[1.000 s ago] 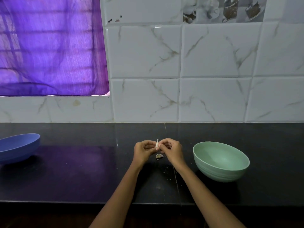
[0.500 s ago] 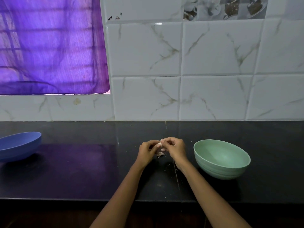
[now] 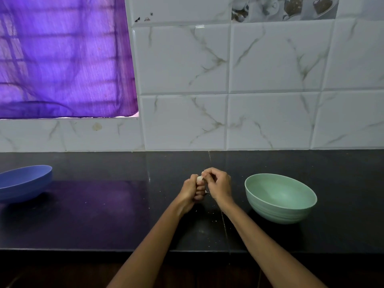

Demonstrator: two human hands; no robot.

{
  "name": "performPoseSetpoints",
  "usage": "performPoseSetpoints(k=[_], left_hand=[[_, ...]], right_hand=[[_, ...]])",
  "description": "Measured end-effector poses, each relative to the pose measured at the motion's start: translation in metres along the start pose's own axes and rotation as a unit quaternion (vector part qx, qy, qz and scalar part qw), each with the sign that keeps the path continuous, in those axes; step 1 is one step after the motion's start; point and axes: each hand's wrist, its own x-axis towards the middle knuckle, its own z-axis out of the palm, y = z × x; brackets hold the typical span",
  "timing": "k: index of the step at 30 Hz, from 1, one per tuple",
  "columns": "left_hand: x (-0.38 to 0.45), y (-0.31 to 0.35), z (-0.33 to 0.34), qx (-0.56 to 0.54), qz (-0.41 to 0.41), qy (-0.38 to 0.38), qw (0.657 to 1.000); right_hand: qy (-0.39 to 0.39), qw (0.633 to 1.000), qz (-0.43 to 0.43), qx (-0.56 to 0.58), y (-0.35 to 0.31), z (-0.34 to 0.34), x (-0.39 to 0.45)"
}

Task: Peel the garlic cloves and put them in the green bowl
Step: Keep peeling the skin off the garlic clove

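Note:
A pale garlic clove [image 3: 199, 179] shows at the top of my left hand [image 3: 192, 191], whose fingers are curled around it above the black counter. My right hand [image 3: 218, 185] is pressed against the left one, its fingertips pinching at the clove's top. Most of the clove is hidden by my fingers. A small white scrap [image 3: 206, 191] shows just below my hands; I cannot tell if it is peel or another clove. The green bowl [image 3: 281, 197] stands on the counter a short way right of my right hand, and nothing shows inside it.
A blue bowl [image 3: 24, 182] sits at the far left of the black counter [image 3: 104, 215]. Small crumbs of peel [image 3: 214, 214] lie scattered below my hands. A white tiled wall [image 3: 228, 90] backs the counter, with a purple curtain [image 3: 62, 57] at upper left.
My hands have closed tighter together; the clove, held upright between the fingertips a second ago, now sits deeper in my left hand. The piece on the counter is mostly covered.

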Motion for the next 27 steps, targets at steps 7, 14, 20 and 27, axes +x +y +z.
performPoseSetpoints(k=[7, 14, 20, 27], left_hand=[[-0.001, 0.005, -0.003, -0.05, -0.029, -0.056, 0.997], [0.0, 0.001, -0.009, -0.053, 0.004, 0.042, 0.998], [-0.002, 0.005, -0.009, -0.087, -0.006, 0.063, 0.994], [-0.002, 0.009, -0.011, -0.21, -0.074, 0.049, 0.974]], right_hand=[[0.02, 0.999, -0.035, -0.015, -0.001, 0.0, 0.0], [0.038, 0.997, 0.059, -0.023, 0.005, -0.007, 0.001], [-0.083, 0.994, -0.042, -0.062, 0.005, 0.001, -0.006], [-0.041, 0.998, -0.034, -0.023, 0.004, -0.003, -0.004]])
